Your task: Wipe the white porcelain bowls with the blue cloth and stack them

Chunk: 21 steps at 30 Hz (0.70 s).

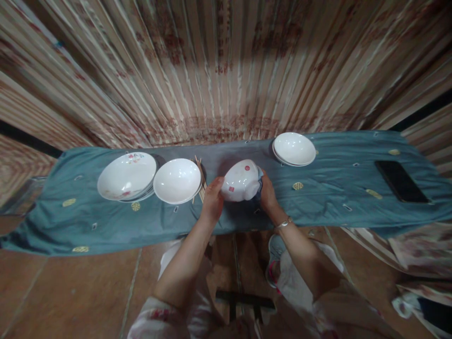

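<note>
A white bowl (240,182) with small red stamp marks is held tilted on its side above the table, its outer wall towards me. My left hand (213,197) is closed on the bowl's rim at the left. At the foot of the bowl, my right hand (268,194) is closed on a bluish-grey cloth (260,178) that touches the bowl; most of the cloth is hidden. Left of my hands lie several wooden chopsticks (202,181), partly behind a stack of white bowls (177,181). The bowl's inside is turned away from view.
Flower-patterned plates (127,176) are stacked at the far left. Two or more white bowls (294,149) are nested at the back right. A black phone (401,181) lies near the right end of the teal tablecloth (332,197). Behind the table hangs a patterned curtain (226,70).
</note>
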{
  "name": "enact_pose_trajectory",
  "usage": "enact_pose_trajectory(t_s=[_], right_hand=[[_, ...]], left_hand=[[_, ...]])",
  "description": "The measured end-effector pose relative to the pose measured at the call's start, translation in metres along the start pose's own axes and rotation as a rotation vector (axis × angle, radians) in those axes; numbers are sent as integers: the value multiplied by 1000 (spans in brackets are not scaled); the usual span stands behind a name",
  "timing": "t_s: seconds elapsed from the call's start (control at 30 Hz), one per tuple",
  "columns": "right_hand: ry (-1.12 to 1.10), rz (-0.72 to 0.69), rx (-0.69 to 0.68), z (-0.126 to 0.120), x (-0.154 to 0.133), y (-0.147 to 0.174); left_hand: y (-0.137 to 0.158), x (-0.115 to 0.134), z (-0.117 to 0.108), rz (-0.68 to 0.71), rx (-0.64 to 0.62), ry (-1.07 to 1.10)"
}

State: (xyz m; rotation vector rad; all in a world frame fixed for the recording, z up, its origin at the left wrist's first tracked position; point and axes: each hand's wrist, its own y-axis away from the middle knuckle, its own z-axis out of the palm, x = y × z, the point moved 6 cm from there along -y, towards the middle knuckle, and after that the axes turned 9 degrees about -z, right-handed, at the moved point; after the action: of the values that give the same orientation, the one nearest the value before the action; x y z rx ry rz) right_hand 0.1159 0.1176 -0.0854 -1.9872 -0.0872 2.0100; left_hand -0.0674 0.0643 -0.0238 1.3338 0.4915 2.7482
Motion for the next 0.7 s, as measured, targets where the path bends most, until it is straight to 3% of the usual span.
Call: enact_pose_trajectory(t_s=[0.7], right_hand=[[139,-169,19,-10,-44,-19]], left_hand=[[-5,-18,-3,-4,-41,-28]])
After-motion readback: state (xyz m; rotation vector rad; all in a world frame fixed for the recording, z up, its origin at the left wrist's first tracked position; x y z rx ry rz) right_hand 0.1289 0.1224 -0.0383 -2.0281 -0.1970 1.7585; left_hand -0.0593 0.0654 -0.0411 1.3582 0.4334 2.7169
